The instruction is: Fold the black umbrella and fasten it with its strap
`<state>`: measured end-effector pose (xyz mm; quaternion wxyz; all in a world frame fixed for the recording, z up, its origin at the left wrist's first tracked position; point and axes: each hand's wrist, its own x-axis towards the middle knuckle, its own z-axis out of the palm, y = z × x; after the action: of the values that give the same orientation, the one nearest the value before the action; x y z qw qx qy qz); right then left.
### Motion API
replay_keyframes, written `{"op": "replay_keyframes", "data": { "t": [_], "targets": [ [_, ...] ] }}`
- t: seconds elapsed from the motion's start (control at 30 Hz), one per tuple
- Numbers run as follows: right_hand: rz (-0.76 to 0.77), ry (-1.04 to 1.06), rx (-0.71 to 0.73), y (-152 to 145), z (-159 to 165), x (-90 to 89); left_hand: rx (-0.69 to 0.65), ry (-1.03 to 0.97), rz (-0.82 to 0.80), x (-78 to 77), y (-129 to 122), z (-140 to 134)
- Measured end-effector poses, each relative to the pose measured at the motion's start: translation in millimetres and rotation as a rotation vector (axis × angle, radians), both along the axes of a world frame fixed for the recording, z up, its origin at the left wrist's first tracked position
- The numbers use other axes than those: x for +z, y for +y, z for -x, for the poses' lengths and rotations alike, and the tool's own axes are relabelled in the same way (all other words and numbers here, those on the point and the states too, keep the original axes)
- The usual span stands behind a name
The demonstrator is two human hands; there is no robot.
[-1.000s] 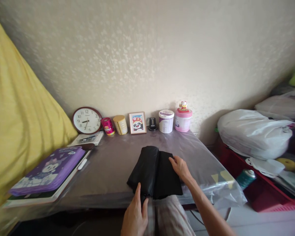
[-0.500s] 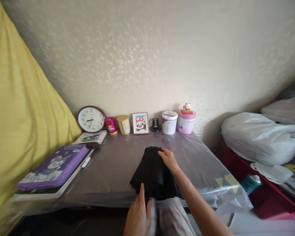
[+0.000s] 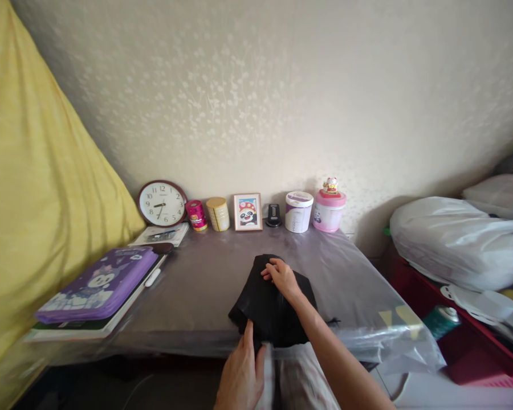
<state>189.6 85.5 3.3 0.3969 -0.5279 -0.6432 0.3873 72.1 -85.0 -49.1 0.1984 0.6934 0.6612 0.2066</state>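
Note:
A black cloth item (image 3: 263,304) lies near the front edge of the table, its far end narrower and its right side spread out. A thin black cord (image 3: 334,322) sticks out at its right. My left hand (image 3: 243,370) is at the near left edge of the cloth, index finger stretched along it and thumb apart, with black fabric between the two. Its other fingers are hidden. My right hand (image 3: 281,278) rests over the far part of the cloth, fingers loosely bent and apart, gripping nothing visible.
A clear plastic sheet covers the table (image 3: 196,285). Along the wall stand a clock (image 3: 162,204), tins, a framed panda picture (image 3: 248,212) and two lidded tubs. Left lies a purple case (image 3: 98,285) on books. To the right, a red bin (image 3: 474,347) sits below white bags (image 3: 457,242).
My right hand has let go of the cloth's far right edge and moved slightly left onto its top. The cloth's right side now lies spread wider. My left hand stays about where it was.

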Motion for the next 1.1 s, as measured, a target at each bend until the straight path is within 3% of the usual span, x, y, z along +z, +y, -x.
{"op": "replay_keyframes", "data": {
  "t": [0.23, 0.43, 0.63, 0.77, 0.87, 1.1],
  "targets": [
    [-0.244, -0.215, 0.076, -15, -1, -2.5, 0.095, -0.099, 0.008, 6.4, -4, -2],
    [-0.413, -0.335, 0.13, -26, 1, -6.0, -0.034, 0.009, -0.007, 9.6, -3, -2],
    [-0.632, -0.291, 0.321, -63, -19, 0.5, -0.04, 0.028, 0.0, 2.3, 0, 0],
    [-0.762, -0.395, 0.482, -76, -31, -3.5, -0.032, 0.021, -0.018, -6.3, 2, 0],
    [-0.807, -0.506, 0.471, -56, -32, -9.3, -0.02, 0.015, -0.022, -7.7, 2, 0],
    [-0.796, -0.658, 0.284, 29, -26, -11.6, -0.015, -0.016, 0.054, 4.2, 1, 1]
  ]
}}
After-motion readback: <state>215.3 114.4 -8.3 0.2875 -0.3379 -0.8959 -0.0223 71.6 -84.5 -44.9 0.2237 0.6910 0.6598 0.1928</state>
